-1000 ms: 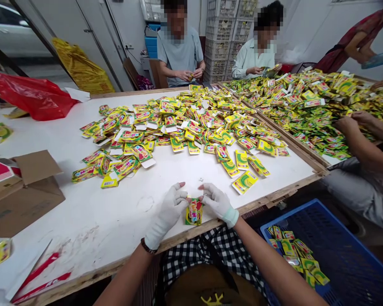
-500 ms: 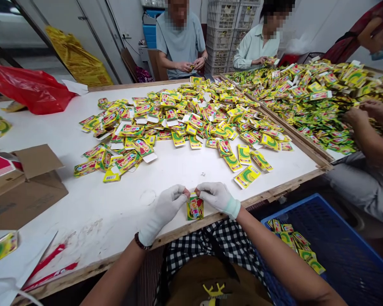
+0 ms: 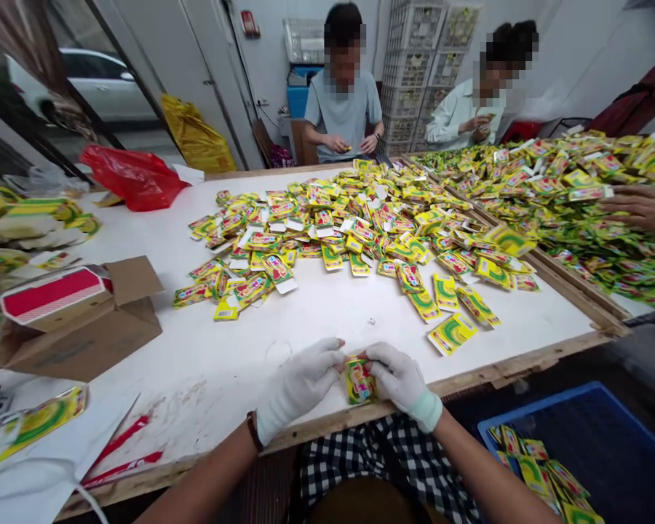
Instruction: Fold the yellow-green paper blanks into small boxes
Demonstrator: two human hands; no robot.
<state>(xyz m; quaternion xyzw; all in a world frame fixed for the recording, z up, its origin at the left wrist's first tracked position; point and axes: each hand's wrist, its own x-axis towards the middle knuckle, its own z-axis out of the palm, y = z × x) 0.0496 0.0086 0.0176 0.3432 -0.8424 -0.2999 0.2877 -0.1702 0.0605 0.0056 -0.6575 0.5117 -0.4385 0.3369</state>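
A small yellow and green printed carton [image 3: 359, 383] stands at the table's front edge, tilted slightly, between my hands. My right hand [image 3: 399, 377], in a white glove with bare fingertips, pinches it at the upper right corner. My left hand [image 3: 310, 376], gloved the same way, is beside its upper left edge. Thumb and forefinger are parted there, the thumb tip at or very close to the carton. Beyond my hands lies a heap of similar small cartons [image 3: 332, 225], several with white flaps standing out.
A blue crate [image 3: 594, 437] with some cartons is low at the right. An opened cardboard box [image 3: 87, 342] and a red plastic bag [image 3: 134, 178] are at the left. A wooden strip [image 3: 568, 280] divides the table from another heap. Co-workers sit across and at the right.
My view has tipped up and turned left. The left finger and thumb have parted from their pinch on the carton's top; the right hand keeps its hold. A co-worker's hand at the right has moved.
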